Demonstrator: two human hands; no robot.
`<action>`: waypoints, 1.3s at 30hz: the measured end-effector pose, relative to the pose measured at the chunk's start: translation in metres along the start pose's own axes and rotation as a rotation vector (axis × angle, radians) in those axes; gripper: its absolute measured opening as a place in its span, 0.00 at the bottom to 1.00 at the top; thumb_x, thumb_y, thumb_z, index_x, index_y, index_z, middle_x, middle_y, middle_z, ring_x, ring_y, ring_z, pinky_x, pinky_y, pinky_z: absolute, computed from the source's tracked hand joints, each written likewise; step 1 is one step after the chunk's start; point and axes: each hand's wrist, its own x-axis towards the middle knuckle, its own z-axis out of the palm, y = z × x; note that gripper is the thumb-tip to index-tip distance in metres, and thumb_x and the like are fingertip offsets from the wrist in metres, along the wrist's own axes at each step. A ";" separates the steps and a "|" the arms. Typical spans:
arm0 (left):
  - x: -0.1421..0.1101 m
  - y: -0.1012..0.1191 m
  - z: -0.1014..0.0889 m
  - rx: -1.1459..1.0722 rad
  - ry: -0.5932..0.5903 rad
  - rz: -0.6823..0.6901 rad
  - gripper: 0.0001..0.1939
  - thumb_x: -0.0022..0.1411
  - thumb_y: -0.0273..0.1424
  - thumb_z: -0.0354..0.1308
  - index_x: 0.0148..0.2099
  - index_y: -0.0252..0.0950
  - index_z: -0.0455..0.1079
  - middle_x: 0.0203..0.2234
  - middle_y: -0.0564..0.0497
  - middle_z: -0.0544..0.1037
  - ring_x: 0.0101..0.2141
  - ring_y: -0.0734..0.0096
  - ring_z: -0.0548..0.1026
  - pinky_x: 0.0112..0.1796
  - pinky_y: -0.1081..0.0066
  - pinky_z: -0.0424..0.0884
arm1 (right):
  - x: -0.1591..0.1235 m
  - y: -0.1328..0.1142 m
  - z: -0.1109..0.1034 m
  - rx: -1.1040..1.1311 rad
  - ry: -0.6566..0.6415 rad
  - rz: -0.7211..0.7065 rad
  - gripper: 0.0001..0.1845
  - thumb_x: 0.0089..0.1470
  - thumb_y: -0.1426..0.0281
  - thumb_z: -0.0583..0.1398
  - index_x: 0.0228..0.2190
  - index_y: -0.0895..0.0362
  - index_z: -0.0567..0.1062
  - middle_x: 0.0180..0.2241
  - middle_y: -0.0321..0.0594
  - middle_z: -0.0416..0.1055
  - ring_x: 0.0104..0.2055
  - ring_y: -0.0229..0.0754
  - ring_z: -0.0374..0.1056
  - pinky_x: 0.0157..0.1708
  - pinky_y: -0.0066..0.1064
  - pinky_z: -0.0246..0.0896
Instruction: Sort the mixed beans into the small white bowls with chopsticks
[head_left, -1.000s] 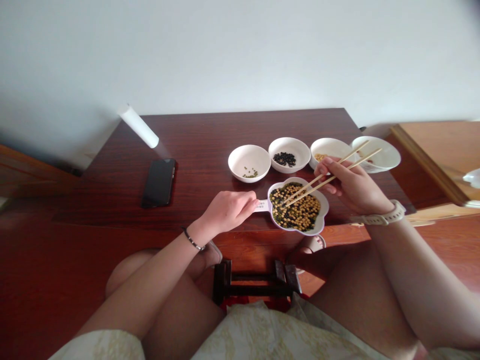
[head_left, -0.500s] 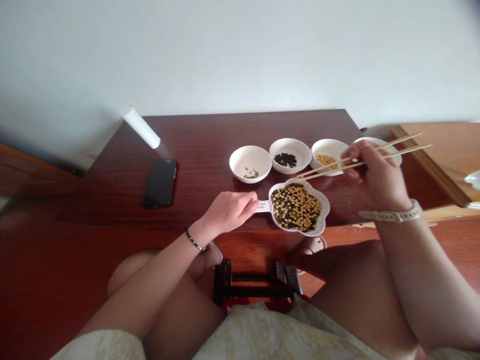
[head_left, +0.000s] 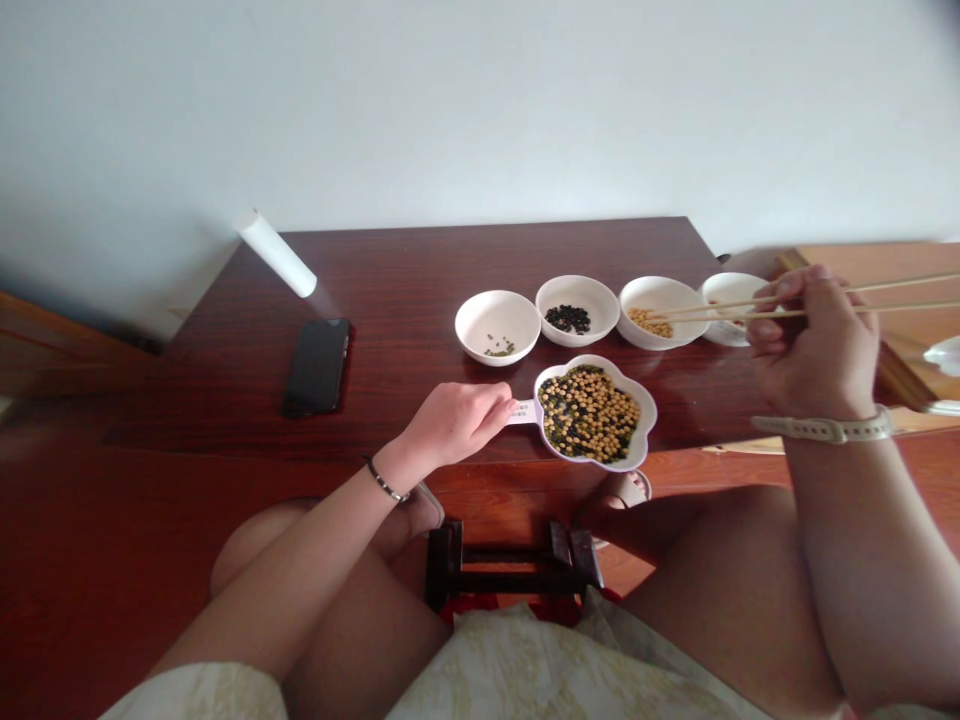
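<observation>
My left hand (head_left: pixel 466 420) is closed round the handle of a white, flower-shaped scoop (head_left: pixel 646 408), which holds mixed yellow, black and green beans (head_left: pixel 589 415). In my right hand (head_left: pixel 814 340) is a pair of chopsticks (head_left: pixel 724 312); their tips are over the bowl of yellow beans (head_left: pixel 664 290). Whether a bean sits between the tips is too small to tell. Left of that bowl stand a bowl with black beans (head_left: pixel 577 290) and one with a few green beans (head_left: pixel 491 310). The bowl on the far right (head_left: pixel 727 285) holds a few reddish bits, partly behind the chopsticks.
On the dark wooden table (head_left: pixel 397 270) a black phone (head_left: pixel 317 366) lies to the left. Behind it, a white cylinder (head_left: pixel 277 255) stands near the wall. A lighter wooden surface (head_left: pixel 892 260) adjoins on the right, and a dark stool frame (head_left: pixel 510 560) is below.
My right hand has moved to the right, carrying the chopstick tips from above the scoop's far rim to the bowl of yellow beans. My left hand and the scoop have stayed in place.
</observation>
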 end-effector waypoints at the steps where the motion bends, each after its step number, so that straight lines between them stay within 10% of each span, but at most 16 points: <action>1: 0.000 0.000 0.000 0.002 0.001 -0.001 0.20 0.80 0.41 0.42 0.37 0.39 0.66 0.28 0.52 0.77 0.29 0.67 0.76 0.31 0.68 0.59 | -0.004 -0.002 0.003 -0.003 -0.070 0.074 0.13 0.59 0.71 0.65 0.24 0.58 0.73 0.26 0.40 0.65 0.19 0.31 0.55 0.14 0.26 0.36; 13: 0.001 0.002 0.000 0.010 0.001 -0.008 0.20 0.80 0.41 0.42 0.37 0.39 0.66 0.28 0.52 0.77 0.29 0.67 0.76 0.30 0.68 0.59 | -0.041 -0.005 0.038 -0.314 -0.678 0.473 0.20 0.69 0.55 0.58 0.30 0.55 0.74 0.18 0.36 0.59 0.19 0.35 0.52 0.18 0.29 0.38; 39: 0.001 0.003 0.000 0.019 -0.003 -0.008 0.20 0.80 0.41 0.42 0.38 0.39 0.67 0.28 0.53 0.78 0.29 0.67 0.76 0.31 0.68 0.59 | -0.038 -0.006 0.041 -0.160 -0.527 0.345 0.18 0.68 0.61 0.61 0.28 0.58 0.72 0.26 0.37 0.62 0.19 0.31 0.53 0.16 0.26 0.40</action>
